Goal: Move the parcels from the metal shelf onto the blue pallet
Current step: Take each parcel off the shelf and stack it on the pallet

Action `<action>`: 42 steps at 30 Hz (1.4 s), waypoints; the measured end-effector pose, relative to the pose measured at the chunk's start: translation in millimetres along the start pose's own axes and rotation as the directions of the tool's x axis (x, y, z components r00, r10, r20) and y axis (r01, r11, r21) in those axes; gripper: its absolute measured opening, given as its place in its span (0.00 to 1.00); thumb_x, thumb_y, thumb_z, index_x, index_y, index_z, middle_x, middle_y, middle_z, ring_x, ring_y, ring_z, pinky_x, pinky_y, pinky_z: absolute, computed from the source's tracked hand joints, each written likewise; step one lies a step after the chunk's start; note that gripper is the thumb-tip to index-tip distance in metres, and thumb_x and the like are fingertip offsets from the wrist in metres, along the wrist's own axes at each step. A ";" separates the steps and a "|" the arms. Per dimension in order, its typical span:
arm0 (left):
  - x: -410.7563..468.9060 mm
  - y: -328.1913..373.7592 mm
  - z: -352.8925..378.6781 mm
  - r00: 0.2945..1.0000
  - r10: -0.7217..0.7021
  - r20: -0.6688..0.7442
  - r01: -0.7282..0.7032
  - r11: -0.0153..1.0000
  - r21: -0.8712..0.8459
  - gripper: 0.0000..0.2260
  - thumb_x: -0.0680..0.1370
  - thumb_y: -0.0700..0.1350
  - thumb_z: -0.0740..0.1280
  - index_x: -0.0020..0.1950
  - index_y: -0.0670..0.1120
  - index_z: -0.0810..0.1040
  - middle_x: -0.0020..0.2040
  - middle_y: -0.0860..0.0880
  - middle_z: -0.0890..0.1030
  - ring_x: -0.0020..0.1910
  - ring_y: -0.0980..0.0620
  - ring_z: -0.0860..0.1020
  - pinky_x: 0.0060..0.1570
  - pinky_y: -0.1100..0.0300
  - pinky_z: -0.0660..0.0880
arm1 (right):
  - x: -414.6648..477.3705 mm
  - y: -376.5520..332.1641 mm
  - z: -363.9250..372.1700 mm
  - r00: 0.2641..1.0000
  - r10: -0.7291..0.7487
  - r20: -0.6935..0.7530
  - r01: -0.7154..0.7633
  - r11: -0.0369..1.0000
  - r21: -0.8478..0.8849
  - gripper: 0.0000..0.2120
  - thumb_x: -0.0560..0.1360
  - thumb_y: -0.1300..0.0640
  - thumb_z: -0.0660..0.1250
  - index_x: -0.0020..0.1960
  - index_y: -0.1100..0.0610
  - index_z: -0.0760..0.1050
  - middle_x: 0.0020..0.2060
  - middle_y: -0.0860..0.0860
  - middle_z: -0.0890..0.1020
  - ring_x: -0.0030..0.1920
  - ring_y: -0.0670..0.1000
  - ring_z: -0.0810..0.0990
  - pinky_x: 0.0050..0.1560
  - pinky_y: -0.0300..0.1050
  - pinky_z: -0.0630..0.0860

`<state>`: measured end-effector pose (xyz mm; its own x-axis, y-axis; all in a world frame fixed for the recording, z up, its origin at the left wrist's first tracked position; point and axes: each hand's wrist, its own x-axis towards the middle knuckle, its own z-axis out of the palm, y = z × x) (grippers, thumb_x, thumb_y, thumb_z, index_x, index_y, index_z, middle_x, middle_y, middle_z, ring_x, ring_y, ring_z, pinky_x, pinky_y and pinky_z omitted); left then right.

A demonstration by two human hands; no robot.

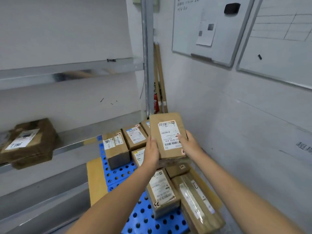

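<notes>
Far left, 1 shelf parcel (pixel 28 142) lies flat on the metal shelf (pixel 72 146), so the job isn't done yet. Its white label has marker writing, poss. "98LL", not sure.

Centre-left, the blue pallet (pixel 118 173) sits on the floor beside the shelf with several brown boxes packed along its wall side. That's prob. to leave the bare strip nearest the shelf free. The rear-left box (pixel 115 147) stands upright, label on top w/ a marker scrawl I can't read. The front box (pixel 162 191) has a barcode label and a hand-written mark at its corner, maybe "23".

Centre, the left hand (pixel 152 152) grips the left edge of the held parcel (pixel 168 135), fingers curled under it. The parcel is up in the air over the pallet stack, label facing up, touching no box that I can see. I'd say 2 hands keep it level for setting down. The label reads "N705 A34" plus barcodes, w/ a red sticker at the near corner.

The right hand (pixel 189 144) clamps the right edge, thumb on the label, fingers hidden below.

Right, 2 whiteboards (pixel 207 27) hang on the wall, writing too small to read.
</notes>
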<state>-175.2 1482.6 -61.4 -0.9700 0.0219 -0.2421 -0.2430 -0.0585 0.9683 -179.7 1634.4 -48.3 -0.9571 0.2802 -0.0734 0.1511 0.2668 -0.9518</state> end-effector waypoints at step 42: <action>222.4 -14.8 23.0 0.916 -0.002 -0.402 0.041 0.995 0.088 0.25 0.84 0.52 0.58 0.80 0.51 0.58 0.76 0.50 0.67 0.73 0.49 0.68 0.67 0.55 0.69 | 254.9 30.4 49.7 0.932 -0.110 0.346 0.226 0.922 -0.315 0.24 0.83 0.51 0.55 0.77 0.53 0.58 0.76 0.52 0.60 0.77 0.52 0.54 0.74 0.51 0.55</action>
<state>-387.2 1511.3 -128.2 -0.8905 -0.3809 -0.2487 -0.2808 0.0303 0.9593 -431.4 1668.0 -110.8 -0.9939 -0.0877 -0.0665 0.0006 0.5998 -0.8001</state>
